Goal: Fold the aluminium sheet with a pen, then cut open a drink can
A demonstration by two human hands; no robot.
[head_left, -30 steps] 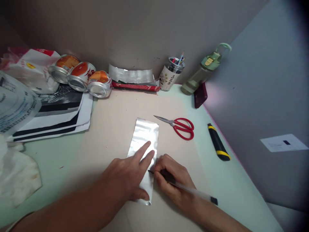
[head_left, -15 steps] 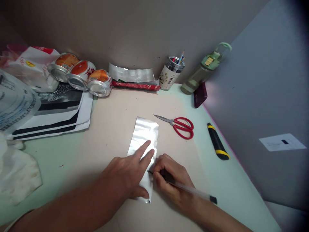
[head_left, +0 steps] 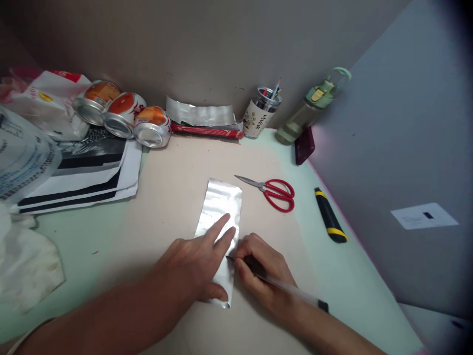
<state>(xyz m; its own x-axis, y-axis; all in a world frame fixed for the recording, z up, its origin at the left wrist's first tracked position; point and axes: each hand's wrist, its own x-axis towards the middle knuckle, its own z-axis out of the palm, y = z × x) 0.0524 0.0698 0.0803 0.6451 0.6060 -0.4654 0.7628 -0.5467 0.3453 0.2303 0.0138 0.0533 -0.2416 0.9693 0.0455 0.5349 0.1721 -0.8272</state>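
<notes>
Pen [head_left: 301,295] clamped in the fingers of the right hand [head_left: 263,268], its tip set, apparently touching, on the silvery metal sheet [head_left: 222,199], which is laid on the beige mat [head_left: 170,187] at the middle of the table [head_left: 79,259] and pinned down by the left hand [head_left: 194,261], fingers splayed apart! Marking near the sheet's right edge looks to be the step in hand, and for the next stroke a firm press and a steady tip are called for, smooth metal being easily skidded across
</notes>
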